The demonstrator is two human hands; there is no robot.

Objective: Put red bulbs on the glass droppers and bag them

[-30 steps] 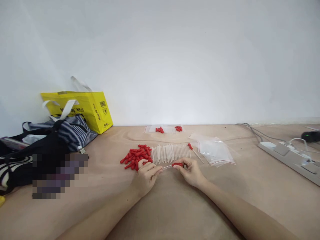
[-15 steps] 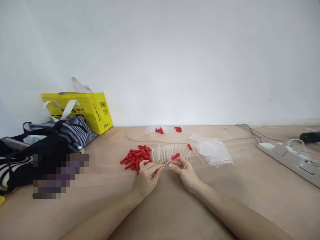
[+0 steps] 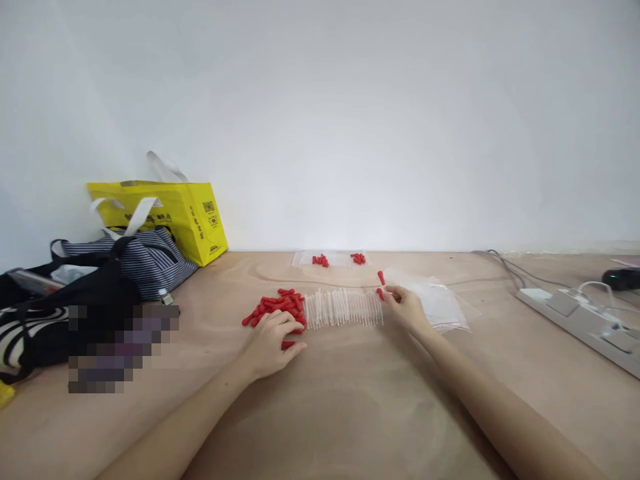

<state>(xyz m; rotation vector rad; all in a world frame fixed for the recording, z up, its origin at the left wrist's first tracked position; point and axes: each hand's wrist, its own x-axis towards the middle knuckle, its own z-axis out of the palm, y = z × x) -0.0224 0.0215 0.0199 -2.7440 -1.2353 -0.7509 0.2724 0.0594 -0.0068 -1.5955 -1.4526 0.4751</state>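
My left hand (image 3: 274, 340) lies over the near side of a pile of red rubber bulbs (image 3: 273, 305), its thumb and fingers apart. One red bulb shows in the gap between thumb and forefinger, not visibly gripped. To the right of the pile, thin clear tubes (image 3: 345, 308) lie side by side in a row. At the row's right end my right hand (image 3: 404, 308) pinches a dropper (image 3: 381, 277), a red bulb on a tube mostly hidden by the fingers. A second red-bulbed dropper (image 3: 380, 293) lies just below it, partly covered by that hand.
Clear plastic bags (image 3: 443, 307) lie beyond my right hand. A flat bag with more red bulbs and tubes (image 3: 335, 259) rests by the wall. A yellow bag (image 3: 200, 227), a striped bag (image 3: 155, 263) and a black bag (image 3: 105, 300) stand left; a power strip (image 3: 575, 313) lies right.
My hands have moved apart. The right has carried the dropper right and away from me, beside the other one. The left has let go of the tube and moved left onto the red bulbs.
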